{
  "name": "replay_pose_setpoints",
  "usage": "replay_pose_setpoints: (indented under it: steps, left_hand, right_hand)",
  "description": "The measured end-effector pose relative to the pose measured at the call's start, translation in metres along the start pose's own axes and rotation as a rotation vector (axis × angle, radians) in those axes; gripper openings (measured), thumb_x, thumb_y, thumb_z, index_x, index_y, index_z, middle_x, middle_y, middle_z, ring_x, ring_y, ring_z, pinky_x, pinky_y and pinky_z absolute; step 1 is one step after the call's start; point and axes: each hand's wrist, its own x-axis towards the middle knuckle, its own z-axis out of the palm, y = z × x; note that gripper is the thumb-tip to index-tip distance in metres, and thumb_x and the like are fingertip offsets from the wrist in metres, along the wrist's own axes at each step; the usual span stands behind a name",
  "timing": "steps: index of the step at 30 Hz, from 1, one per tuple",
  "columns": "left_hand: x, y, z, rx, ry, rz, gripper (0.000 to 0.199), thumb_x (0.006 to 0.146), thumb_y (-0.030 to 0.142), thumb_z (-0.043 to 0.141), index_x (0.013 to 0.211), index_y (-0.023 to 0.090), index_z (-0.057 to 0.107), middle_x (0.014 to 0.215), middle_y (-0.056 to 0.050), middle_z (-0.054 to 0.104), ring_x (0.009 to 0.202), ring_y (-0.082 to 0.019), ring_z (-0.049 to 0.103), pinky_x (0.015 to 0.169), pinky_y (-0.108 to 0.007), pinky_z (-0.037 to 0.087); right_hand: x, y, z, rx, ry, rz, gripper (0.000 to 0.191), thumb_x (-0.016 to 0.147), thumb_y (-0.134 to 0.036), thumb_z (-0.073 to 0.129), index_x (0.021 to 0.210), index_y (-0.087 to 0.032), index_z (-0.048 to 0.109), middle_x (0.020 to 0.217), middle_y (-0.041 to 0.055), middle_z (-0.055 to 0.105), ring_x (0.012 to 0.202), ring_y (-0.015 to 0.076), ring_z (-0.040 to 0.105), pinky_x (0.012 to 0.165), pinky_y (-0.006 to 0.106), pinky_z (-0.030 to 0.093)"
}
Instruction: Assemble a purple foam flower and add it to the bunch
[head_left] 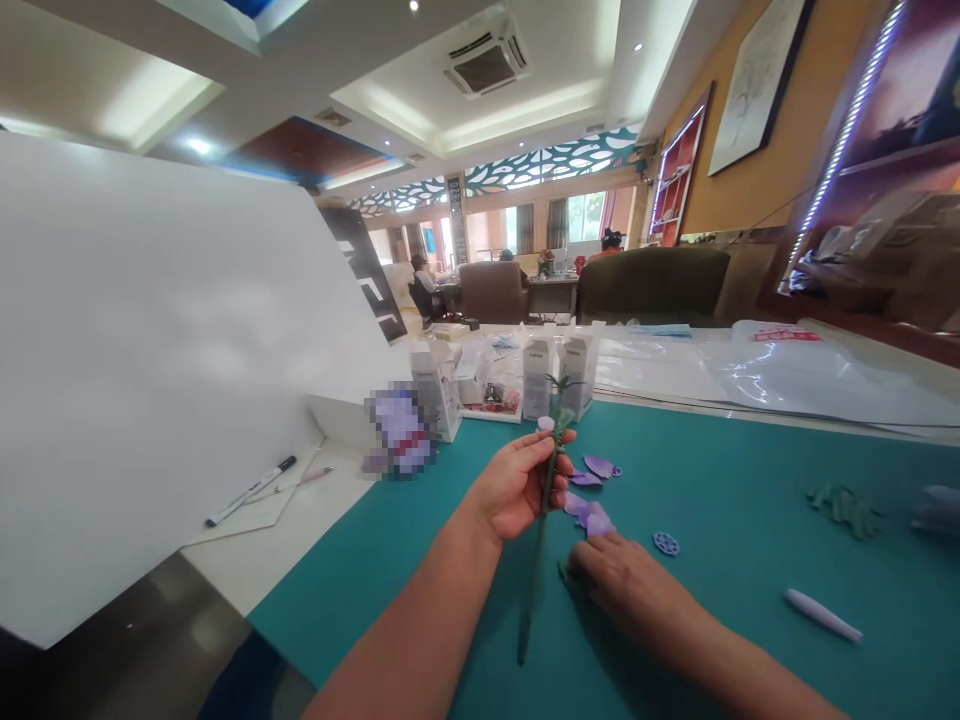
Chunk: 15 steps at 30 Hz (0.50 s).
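My left hand (517, 485) is closed around an artificial flower stem (541, 545), long and dark green, with thin leafy tips and a pale green part near its top. It is held tilted above the teal mat (337, 580). Down at the mat, my right hand (619, 575) has its fingers curled together on a small green piece (565, 573), mostly covered by the fingers. Purple petals (592, 515) lie just beyond those fingertips, and further purple petals (598, 466) rest past my left hand. A round openwork lilac disc (666, 544) sits right of them.
Small green strips (847, 510) and a lilac tapered stick (823, 615) lie at right. White boxes (536, 378) and a tray (491, 412) stand behind the mat. Left are a marker (251, 492), a pen (304, 477) and a large white panel (165, 330). Plastic sheets (780, 375) cover the back right.
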Motion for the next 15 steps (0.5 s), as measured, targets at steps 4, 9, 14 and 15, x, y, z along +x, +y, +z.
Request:
replay_pose_setpoints:
  steps: [4, 9, 14, 15]
  left_hand:
    - [-0.005, 0.002, 0.004, 0.122, 0.003, 0.095, 0.030, 0.076, 0.029, 0.065, 0.101, 0.013, 0.064, 0.064, 0.000, 0.059, 0.048, -0.006, 0.047, 0.046, -0.019, 0.032]
    - [-0.008, 0.003, 0.007, 0.281, 0.039, 0.187, 0.039, 0.072, 0.036, 0.065, 0.103, 0.012, 0.063, 0.063, 0.001, 0.058, 0.045, -0.005, 0.041, 0.044, -0.019, 0.026]
    - [-0.008, 0.003, 0.006, 0.404, 0.059, 0.227, 0.042, 0.077, 0.036, 0.058, 0.111, 0.010, 0.061, 0.063, 0.000, 0.057, 0.046, -0.005, 0.039, 0.044, -0.020, 0.024]
    - [-0.008, 0.003, 0.006, 0.428, 0.062, 0.235, 0.042, 0.078, 0.035, 0.057, 0.110, 0.009, 0.061, 0.063, 0.000, 0.057, 0.046, -0.005, 0.038, 0.044, -0.020, 0.023]
  right_hand:
    - [-0.003, 0.006, 0.012, 0.001, 0.063, -0.020, 0.028, 0.072, 0.004, 0.042, 0.078, -0.020, 0.054, 0.078, 0.0031, 0.062, 0.070, 0.0185, 0.056, 0.060, 0.027, 0.035]
    - [-0.004, 0.009, 0.020, 0.003, 0.134, -0.027, 0.030, 0.067, 0.006, 0.040, 0.072, -0.021, 0.052, 0.072, 0.0023, 0.061, 0.063, 0.0177, 0.055, 0.057, 0.027, 0.033]
    - [-0.005, 0.005, 0.013, 0.050, 0.106, -0.045, 0.028, 0.073, 0.003, 0.038, 0.070, -0.021, 0.052, 0.072, 0.0030, 0.061, 0.061, 0.0171, 0.055, 0.054, 0.026, 0.030]
    - [-0.005, 0.004, 0.010, 0.059, 0.095, -0.040, 0.028, 0.073, 0.003, 0.038, 0.070, -0.021, 0.051, 0.072, 0.0030, 0.061, 0.061, 0.0169, 0.055, 0.054, 0.026, 0.029]
